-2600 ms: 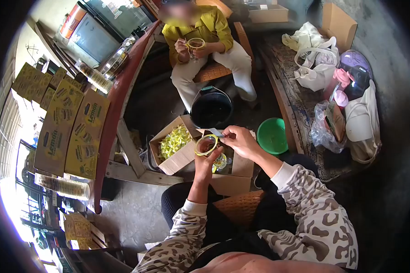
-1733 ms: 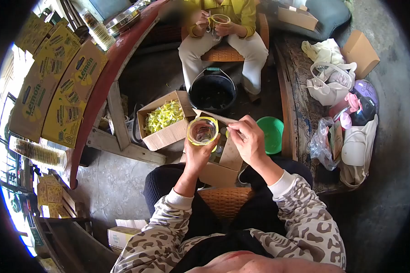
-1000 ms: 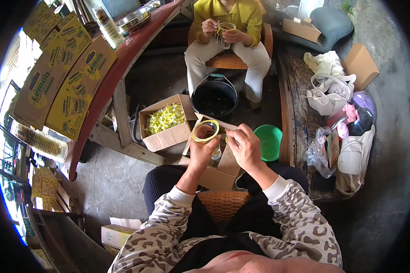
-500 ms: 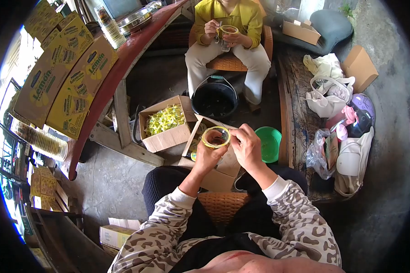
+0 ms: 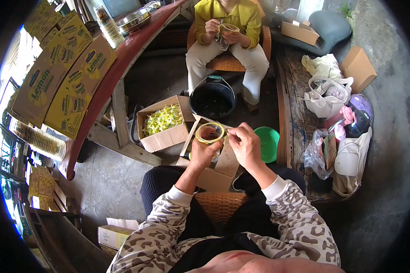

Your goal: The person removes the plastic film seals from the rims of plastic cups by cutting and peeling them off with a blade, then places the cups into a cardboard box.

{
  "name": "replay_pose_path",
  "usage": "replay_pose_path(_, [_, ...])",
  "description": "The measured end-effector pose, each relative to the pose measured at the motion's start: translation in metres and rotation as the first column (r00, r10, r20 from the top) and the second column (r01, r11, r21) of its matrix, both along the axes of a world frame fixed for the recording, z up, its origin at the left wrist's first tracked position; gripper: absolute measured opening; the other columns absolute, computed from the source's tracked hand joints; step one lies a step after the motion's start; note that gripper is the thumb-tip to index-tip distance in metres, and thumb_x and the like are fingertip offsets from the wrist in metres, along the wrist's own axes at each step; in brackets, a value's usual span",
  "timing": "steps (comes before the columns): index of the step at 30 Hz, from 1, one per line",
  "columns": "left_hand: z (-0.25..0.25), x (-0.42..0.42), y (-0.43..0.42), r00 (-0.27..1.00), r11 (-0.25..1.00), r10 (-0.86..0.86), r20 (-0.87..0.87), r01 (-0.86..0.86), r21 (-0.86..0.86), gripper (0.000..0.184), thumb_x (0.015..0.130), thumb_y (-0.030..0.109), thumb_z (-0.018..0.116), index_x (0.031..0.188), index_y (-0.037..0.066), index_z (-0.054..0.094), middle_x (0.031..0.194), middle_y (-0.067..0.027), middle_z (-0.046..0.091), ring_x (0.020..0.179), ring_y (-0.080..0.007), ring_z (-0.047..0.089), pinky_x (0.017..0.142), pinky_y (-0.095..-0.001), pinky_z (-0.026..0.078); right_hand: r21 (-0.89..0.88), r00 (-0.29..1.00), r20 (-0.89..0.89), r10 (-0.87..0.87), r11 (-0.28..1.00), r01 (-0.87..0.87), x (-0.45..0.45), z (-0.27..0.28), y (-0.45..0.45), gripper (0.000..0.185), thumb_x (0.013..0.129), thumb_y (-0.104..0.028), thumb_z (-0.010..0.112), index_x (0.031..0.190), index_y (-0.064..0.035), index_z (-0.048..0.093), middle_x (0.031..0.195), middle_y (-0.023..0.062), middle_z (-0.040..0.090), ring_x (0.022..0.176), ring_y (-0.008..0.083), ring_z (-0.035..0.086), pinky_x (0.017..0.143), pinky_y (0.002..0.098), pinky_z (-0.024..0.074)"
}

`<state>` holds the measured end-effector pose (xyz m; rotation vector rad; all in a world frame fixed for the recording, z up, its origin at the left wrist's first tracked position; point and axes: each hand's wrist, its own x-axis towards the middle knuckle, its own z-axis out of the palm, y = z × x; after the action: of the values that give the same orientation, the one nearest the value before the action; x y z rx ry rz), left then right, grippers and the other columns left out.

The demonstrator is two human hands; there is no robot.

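Observation:
My left hand [image 5: 202,154] is wrapped around a clear plastic cup [image 5: 210,132] with a yellow rim, held up in front of my knees with its mouth facing me. Just right of the rim, the thumb and fingers of my right hand [image 5: 248,148] are pinched together. Whatever they hold is too small to make out. Below the cup stands an open cardboard box [image 5: 214,178], partly hidden by my hands.
A carton of yellow-green strips [image 5: 161,120], a black bucket [image 5: 212,100] and a green basin [image 5: 267,143] stand ahead. Opposite sits a person in a yellow top [image 5: 248,20], holding a similar cup. Stacked cups [image 5: 48,143] and lemon cartons [image 5: 84,88] line the left table; bags [image 5: 325,98] lie right.
The cup in my left hand has moved slightly left and up, with its mouth turned a little. My right hand's pinched fingertips have shifted slightly left beside the rim.

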<state>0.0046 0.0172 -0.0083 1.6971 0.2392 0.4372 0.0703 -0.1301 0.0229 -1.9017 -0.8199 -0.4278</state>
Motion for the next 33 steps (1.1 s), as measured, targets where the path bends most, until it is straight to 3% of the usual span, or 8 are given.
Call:
replay_pose_path(10, [0.004,-0.001,0.002,0.994,0.994,-0.107,-0.018,0.108,0.035,0.037,0.079,0.010,0.077,0.109,-0.001,0.059,0.107,-0.0085,0.064,0.102,-0.0151,0.061,0.091,-0.0314,0.048,-0.008,1.000,0.026,0.004,1.000,-0.003,0.002,-0.001,-0.001,0.014,0.077,0.001,0.072,0.087,-0.0055,0.065,0.077,0.0070,0.058,0.064,0.0239,0.061,0.055,0.0348,0.0484])
replay_pose_path(13, [-0.002,0.000,0.004,0.998,0.997,-0.069,-0.004,0.069,0.023,0.051,0.080,0.010,0.077,0.121,0.000,0.049,0.108,-0.0093,0.062,0.102,-0.0165,0.061,0.093,-0.0316,0.048,0.080,0.998,-0.049,0.045,0.996,-0.041,0.004,-0.004,-0.001,0.014,0.079,0.002,0.072,0.089,-0.0048,0.065,0.079,0.0072,0.059,0.063,0.0220,0.062,0.056,0.0329,0.0486])
replay_pose_path(15, [-0.003,0.000,0.002,0.994,0.999,0.047,0.102,-0.044,-0.030,0.071,0.080,0.009,0.077,0.133,0.001,0.031,0.111,-0.0115,0.059,0.103,-0.0185,0.061,0.094,-0.0316,0.048,0.133,0.981,-0.162,0.104,0.988,-0.083,0.007,-0.004,-0.002,0.015,0.081,0.002,0.071,0.093,-0.0045,0.066,0.081,0.0074,0.061,0.064,0.0204,0.062,0.057,0.0315,0.0493])
replay_pose_path(17, [-0.002,0.000,0.003,0.994,0.998,0.058,0.089,-0.056,-0.032,0.074,0.080,0.009,0.078,0.134,0.002,0.028,0.111,-0.0123,0.058,0.103,-0.0186,0.060,0.093,-0.0318,0.049,0.138,0.976,-0.182,0.118,0.986,-0.094,0.012,-0.010,-0.002,0.019,0.083,0.002,0.071,0.100,-0.0037,0.066,0.083,0.0074,0.064,0.066,0.0169,0.063,0.060,0.0297,0.0507])
replay_pose_path(19, [0.001,-0.001,0.003,0.995,0.997,0.076,0.062,-0.074,-0.037,0.079,0.079,0.008,0.079,0.136,0.003,0.024,0.112,-0.0141,0.056,0.104,-0.0188,0.060,0.092,-0.0324,0.049,0.249,0.907,-0.379,0.184,0.964,-0.092,0.015,-0.015,-0.002,0.023,0.083,0.002,0.071,0.104,-0.0023,0.065,0.083,0.0074,0.066,0.067,0.0137,0.062,0.062,0.0281,0.0514])
replay_pose_path(22, [0.010,-0.002,0.005,1.000,0.998,-0.011,0.018,0.009,0.068,0.078,0.080,0.008,0.079,0.137,0.003,0.027,0.111,-0.0132,0.057,0.103,-0.0184,0.060,0.091,-0.0319,0.050,0.219,0.905,-0.387,0.175,0.971,-0.094,0.016,-0.015,-0.003,0.025,0.083,0.002,0.072,0.107,-0.0015,0.064,0.084,0.0073,0.068,0.068,0.0114,0.061,0.063,0.0268,0.0514])
replay_pose_path(29, [0.010,-0.001,0.010,0.997,0.999,0.014,0.082,-0.018,0.044,0.080,0.080,0.007,0.080,0.140,0.002,0.027,0.111,-0.0123,0.058,0.103,-0.0186,0.059,0.092,-0.0327,0.051,0.162,0.901,-0.417,0.117,0.985,-0.053,0.030,-0.026,-0.008,0.029,0.081,-0.001,0.074,0.108,-0.0029,0.064,0.084,0.0079,0.068,0.069,0.0121,0.062,0.064,0.0273,0.0512])
replay_pose_path(33, [0.018,-0.002,0.017,0.988,0.997,0.077,0.131,-0.073,-0.033,0.082,0.080,0.006,0.079,0.142,0.002,0.026,0.113,-0.0122,0.058,0.106,-0.0190,0.059,0.095,-0.0328,0.050,-0.023,0.900,-0.435,-0.030,0.999,0.022,0.043,-0.034,-0.012,0.033,0.080,-0.003,0.074,0.112,-0.0038,0.063,0.084,0.0099,0.069,0.072,0.0188,0.066,0.067,0.0309,0.0521])
